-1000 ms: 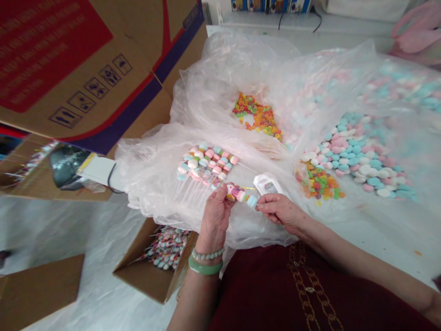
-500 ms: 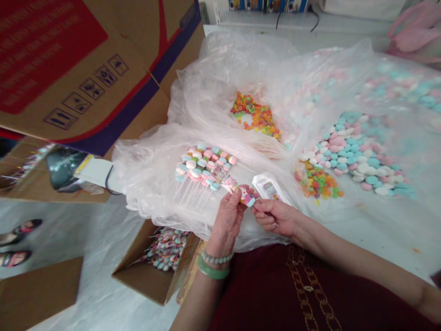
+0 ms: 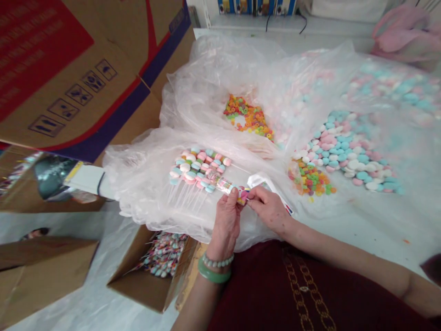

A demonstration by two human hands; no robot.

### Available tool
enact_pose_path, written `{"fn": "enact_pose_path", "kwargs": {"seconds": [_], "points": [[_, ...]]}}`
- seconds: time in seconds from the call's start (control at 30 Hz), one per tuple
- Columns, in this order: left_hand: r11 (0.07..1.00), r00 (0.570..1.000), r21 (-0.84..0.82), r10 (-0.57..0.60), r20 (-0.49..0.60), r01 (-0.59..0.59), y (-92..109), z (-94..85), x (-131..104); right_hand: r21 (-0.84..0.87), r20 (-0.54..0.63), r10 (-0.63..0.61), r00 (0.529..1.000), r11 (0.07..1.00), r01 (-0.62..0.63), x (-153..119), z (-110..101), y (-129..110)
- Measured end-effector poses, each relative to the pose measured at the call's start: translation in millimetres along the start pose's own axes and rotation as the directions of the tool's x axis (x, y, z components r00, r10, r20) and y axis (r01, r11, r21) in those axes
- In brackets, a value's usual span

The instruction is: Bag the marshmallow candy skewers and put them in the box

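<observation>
My left hand [image 3: 225,220] pinches a candy skewer in a printed clear sleeve [image 3: 225,185], and my right hand [image 3: 268,209] grips the skewer's near end beside it. Both hands meet over crinkled clear plastic sheeting [image 3: 155,184]. Just beyond the skewer lies a bunch of finished skewers [image 3: 198,166] with pastel candies on thin sticks. A small white packet [image 3: 262,180] lies partly hidden behind my right hand.
Piles of pastel round candies [image 3: 347,151] and two heaps of coloured ring candies [image 3: 248,117] [image 3: 310,177] lie on the plastic. An open carton of skewers [image 3: 161,255] stands below the table's edge. A large cardboard box [image 3: 69,69] leans at the left.
The skewer has slid further into its sleeve, and my right hand has moved left until it meets my left hand. The view has shifted slightly.
</observation>
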State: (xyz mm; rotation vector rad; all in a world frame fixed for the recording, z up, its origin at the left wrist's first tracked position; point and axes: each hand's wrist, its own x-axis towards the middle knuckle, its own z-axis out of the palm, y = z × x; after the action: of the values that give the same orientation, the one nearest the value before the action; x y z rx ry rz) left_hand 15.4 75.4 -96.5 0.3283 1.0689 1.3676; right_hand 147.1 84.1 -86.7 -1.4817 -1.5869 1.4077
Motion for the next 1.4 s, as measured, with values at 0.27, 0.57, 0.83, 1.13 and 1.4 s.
{"fn": "enact_pose_path", "kwargs": {"seconds": [0.27, 0.57, 0.83, 1.13, 1.4], "points": [[0.991, 0.989, 0.056, -0.126, 0.079, 0.122, -7, 1.0, -5, -0.229, 0.043, -0.334, 0.942, 0.914, 0.335, 4, 0, 10], [0.973, 0.98, -0.125, -0.197, -0.002, 0.195, -12, -1.6, -4, -0.519, 0.142, -0.522, 0.841, 0.684, 0.513, -9, 3, 15], [0.905, 0.946, -0.296, -0.325, -0.014, 0.307, -8, 10.6, -9, -0.387, 0.142, -0.371, 0.918, 0.833, 0.396, 0, 16, -8], [0.977, 0.979, 0.17, -0.155, 0.129, 0.132, -3, -15.8, -31, 0.468, 0.5, 0.297, 0.813, 0.698, -0.542, -2, 5, 7], [0.944, 0.983, 0.281, -0.181, 0.002, 0.173, 4, -27.5, -38, -0.534, 0.115, -0.266, 0.957, 0.796, 0.285, 15, 1, 1]]}}
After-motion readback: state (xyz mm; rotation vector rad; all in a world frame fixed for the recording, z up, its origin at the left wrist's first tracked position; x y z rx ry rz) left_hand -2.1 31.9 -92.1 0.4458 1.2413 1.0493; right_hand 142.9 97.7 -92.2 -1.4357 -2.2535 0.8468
